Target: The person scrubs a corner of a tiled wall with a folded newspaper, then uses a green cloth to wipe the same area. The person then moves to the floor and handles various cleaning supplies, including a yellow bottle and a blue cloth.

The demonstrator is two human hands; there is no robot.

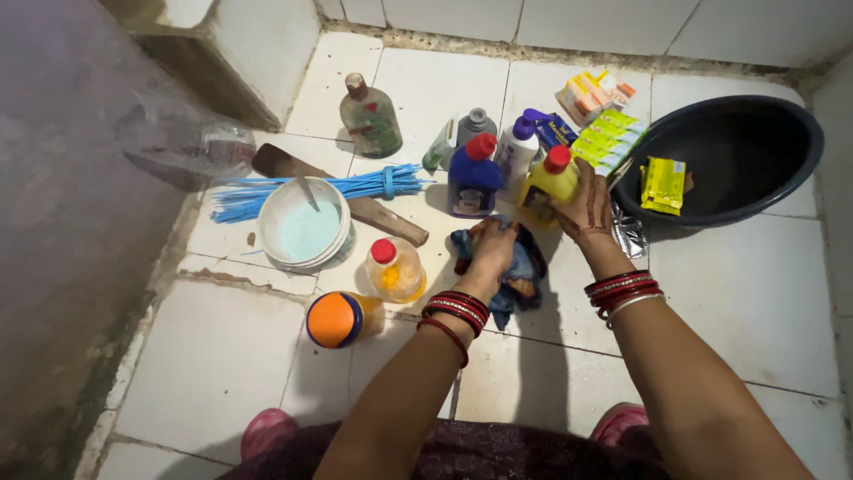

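In the head view, a yellow bottle (pixel 544 185) with a red cap is being grasped by the right hand (pixel 588 206), fingers wrapped round its body. Just left of that grip, a blue bottle (pixel 473 178) is standing; behind it, a white bottle (pixel 514 147). To the right of the grip, a dark basin (pixel 755 191) is lying on the tiled floor (pixel 737 293). A dark crumpled cloth (pixel 520 271) is being clenched by the left hand (pixel 487 253), just below the yellow bottle.
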